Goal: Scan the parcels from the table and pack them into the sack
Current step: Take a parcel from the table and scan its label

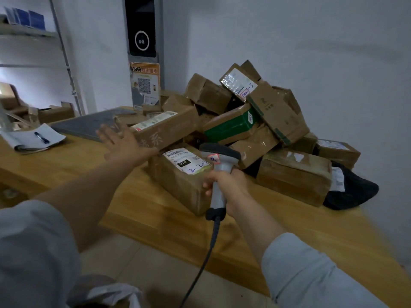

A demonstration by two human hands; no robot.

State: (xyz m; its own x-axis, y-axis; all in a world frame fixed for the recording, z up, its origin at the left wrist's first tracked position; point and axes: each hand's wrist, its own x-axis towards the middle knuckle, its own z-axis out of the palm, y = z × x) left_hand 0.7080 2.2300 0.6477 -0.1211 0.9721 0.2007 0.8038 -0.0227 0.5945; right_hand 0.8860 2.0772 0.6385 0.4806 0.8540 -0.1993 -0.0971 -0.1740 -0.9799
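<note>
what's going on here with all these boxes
A person is working through a heap of parcels on a wooden table. The right hand grips a corded scanner, its head just over the label of the nearest box. The left hand, fingers spread, reaches toward a long box at the heap's left edge. No parcel is lifted.

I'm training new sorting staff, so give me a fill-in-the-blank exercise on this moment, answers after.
1. The right hand grips the ____ by its handle.
2. The left hand, fingers straight, holds ____.
3. The label on the nearest parcel shows the number ____.
4. The pen on the notebook is coloured ____.
Missing: scanner; nothing; 070; blue.
</note>
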